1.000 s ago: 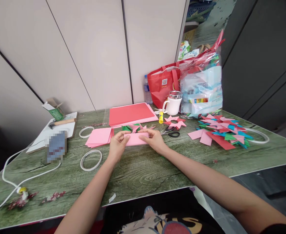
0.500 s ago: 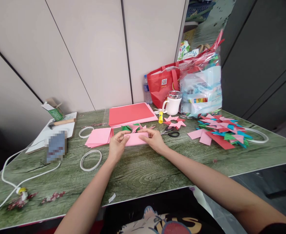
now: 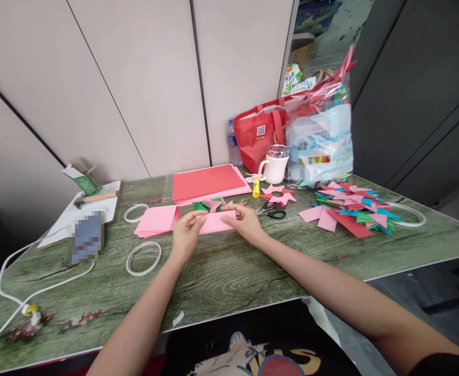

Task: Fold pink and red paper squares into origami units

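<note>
A folded pink paper [image 3: 215, 223] lies flat on the green wood-grain table [image 3: 229, 277]. My left hand [image 3: 186, 235] pinches its left end and my right hand [image 3: 245, 222] presses its right end, fingers on top. Just left of it sits a stack of pink paper squares [image 3: 156, 219]. Behind it lie small green and pink folded pieces [image 3: 209, 205].
Red paper sheets [image 3: 208, 183], a yellow glue stick [image 3: 256, 188], black scissors [image 3: 274, 211], pink paper stars [image 3: 278, 194] and a white mug [image 3: 273, 166] stand behind. A heap of coloured folded pieces [image 3: 350, 206] lies right. Tape rings [image 3: 143, 258], a white cable [image 3: 37, 290] and a hammer [image 3: 94, 198] lie left.
The view has shifted slightly left and up. Both hands stay on the pink paper, with my right fingers pressing a little flatter along its top edge.
</note>
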A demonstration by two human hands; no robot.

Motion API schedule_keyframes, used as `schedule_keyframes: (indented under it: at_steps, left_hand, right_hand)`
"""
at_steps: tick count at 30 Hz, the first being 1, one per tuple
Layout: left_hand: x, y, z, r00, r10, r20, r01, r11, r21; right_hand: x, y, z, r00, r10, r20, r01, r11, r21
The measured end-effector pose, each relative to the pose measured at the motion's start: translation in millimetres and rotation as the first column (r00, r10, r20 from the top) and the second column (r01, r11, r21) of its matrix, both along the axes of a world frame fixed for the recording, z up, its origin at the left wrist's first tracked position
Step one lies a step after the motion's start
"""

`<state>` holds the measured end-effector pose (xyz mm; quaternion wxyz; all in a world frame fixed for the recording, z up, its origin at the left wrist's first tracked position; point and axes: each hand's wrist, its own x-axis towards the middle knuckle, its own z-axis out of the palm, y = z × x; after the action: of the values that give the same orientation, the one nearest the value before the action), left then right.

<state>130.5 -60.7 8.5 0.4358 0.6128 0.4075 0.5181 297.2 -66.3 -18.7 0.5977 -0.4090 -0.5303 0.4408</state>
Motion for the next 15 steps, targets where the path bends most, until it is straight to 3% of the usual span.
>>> schedule_keyframes:
  at_steps: [8,15]
  left_hand:
    - [0.0,2.3,-3.6,0.997,-0.02,0.078,0.027,0.996,-0.082]
    - [-0.1,0.1,-1.6,1.0,-0.015,-0.01,0.015,0.999,-0.032]
  right_hand:
    - [0.5,0.8,-1.2,1.0,0.012,-0.026,-0.012,1.0,0.007]
    - [1.7,3.0,-2.9,0.998,0.03,0.061,-0.034,0.998,0.062]
